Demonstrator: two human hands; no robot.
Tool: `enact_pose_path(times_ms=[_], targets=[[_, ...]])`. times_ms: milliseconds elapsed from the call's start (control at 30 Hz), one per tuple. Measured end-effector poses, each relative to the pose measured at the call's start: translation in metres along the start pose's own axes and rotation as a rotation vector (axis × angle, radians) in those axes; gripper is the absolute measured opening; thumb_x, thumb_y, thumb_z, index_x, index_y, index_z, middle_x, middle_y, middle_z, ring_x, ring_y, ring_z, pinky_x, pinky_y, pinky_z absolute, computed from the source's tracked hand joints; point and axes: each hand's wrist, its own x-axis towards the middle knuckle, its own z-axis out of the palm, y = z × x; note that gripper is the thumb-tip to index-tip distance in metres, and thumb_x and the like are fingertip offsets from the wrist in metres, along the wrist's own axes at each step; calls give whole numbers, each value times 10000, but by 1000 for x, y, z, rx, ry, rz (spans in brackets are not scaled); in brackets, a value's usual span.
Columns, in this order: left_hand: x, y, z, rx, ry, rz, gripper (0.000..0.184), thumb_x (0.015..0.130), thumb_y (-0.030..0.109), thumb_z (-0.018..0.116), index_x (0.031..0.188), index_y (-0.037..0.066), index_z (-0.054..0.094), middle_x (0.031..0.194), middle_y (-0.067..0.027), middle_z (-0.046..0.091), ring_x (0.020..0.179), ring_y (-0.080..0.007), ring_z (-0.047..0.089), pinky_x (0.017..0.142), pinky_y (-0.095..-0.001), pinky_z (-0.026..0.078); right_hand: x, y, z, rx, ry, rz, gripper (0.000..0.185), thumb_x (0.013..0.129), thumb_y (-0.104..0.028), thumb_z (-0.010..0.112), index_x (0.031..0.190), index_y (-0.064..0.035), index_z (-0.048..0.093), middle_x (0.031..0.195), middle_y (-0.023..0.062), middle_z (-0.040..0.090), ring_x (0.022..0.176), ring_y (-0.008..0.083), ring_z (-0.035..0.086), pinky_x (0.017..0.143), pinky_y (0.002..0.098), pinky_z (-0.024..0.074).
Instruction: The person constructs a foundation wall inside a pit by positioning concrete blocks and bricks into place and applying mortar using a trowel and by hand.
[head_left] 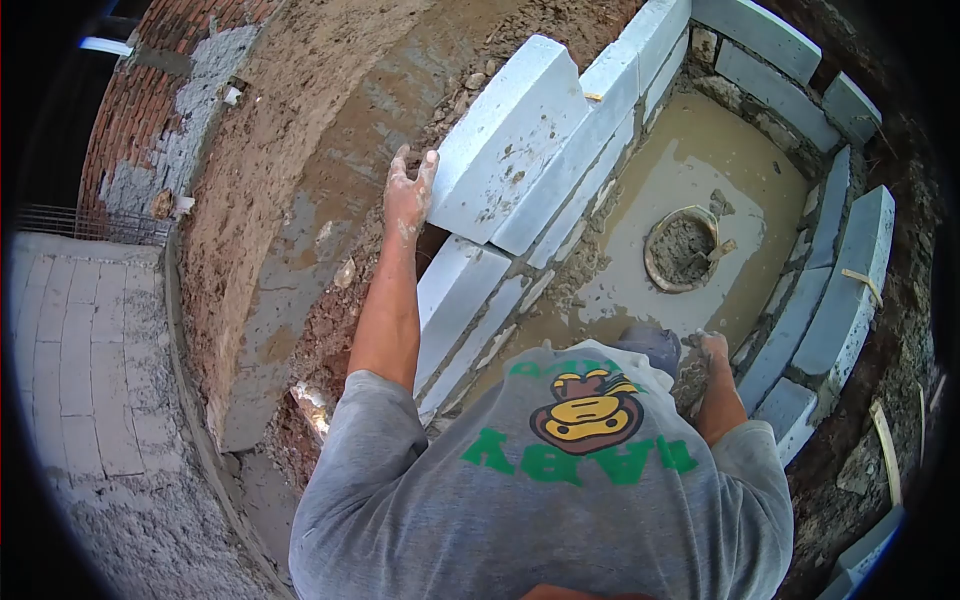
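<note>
Head camera, and one round bucket is shown, packed with lumpy grey mortar, a short wooden-looking piece propped at its right edge. Around the bucket, murky brown water is held in a long pit, walled by pale, flat-faced blocks.

Over to the left of the bucket, the left wall is topped by one thick block, smooth, straight-edged and spattered with dark specks. At that block's outer end the left hand is placed, fingers spread apart and smeared with grey. Just below and right of the bucket, the right hand is half hidden near a dark boot or knee; whether it is spread or pinching something cannot be told.

Beyond the bucket, two long blocks are stacked, one over the other, mortar joints left rough. Right of the bucket, the right wall is crossed at its top by one thin strip. Far left of the bucket, crumbly brown soil is bordered by red brickwork, partly coated in coarse grey.
</note>
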Motion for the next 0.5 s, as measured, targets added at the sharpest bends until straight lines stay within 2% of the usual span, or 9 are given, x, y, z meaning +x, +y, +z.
enact_pose_path(times_ms=[33,133,200,267,333,433,500], targets=[[-5,-4,-3,-18,7,-12,844,801,590,600,1354,-16,400,1332,-268,454,1244,-368,445,1032,-403,343,-1,2,-2,-139,14,-22,365,869,-302,563,1023,26,603,871,155,661,726,268,653,641,417,513],[-17,-28,-2,-73,36,-56,786,855,549,563,1357,-30,390,1335,-250,462,1248,-333,449,1037,-382,337,-13,-2,-10,-220,62,-44,526,793,-410,615,1026,61,641,1004,238,654,998,317,617,855,382,464],[-23,-37,0,-105,36,-76,759,873,526,554,1362,-28,381,1337,-248,461,1252,-327,445,1039,-378,335,-7,3,-14,-338,-9,-188,522,789,-415,615,1004,59,649,1012,235,654,1008,321,612,866,379,460],[-35,-34,-3,-120,19,-106,743,878,506,556,1372,-16,367,1343,-256,448,1257,-341,436,1041,-388,333,0,4,-17,-368,-17,-201,514,788,-415,617,991,56,654,1017,230,654,1013,320,611,872,376,456],[-41,-35,0,-158,18,-90,745,880,497,559,1380,-14,352,1345,-253,446,1260,-338,432,1042,-384,333,-3,-10,-18,-316,30,-77,502,790,-409,621,987,51,657,1019,224,656,1011,315,612,875,374,453],[-46,-40,4,-137,19,-57,784,857,501,592,1391,-11,330,1350,-248,440,1257,-341,432,1041,-388,334,-12,-24,-22,-55,-18,-21,487,797,-406,613,982,42,660,1011,219,659,1000,328,612,879,372,449],[-50,-39,5,-92,11,-35,810,839,512,612,1391,-10,331,1350,-248,439,1253,-347,433,1040,-393,334,-13,-27,-18,-46,31,-42,472,798,-405,607,961,34,668,982,214,664,970,335,619,863,374,454]])
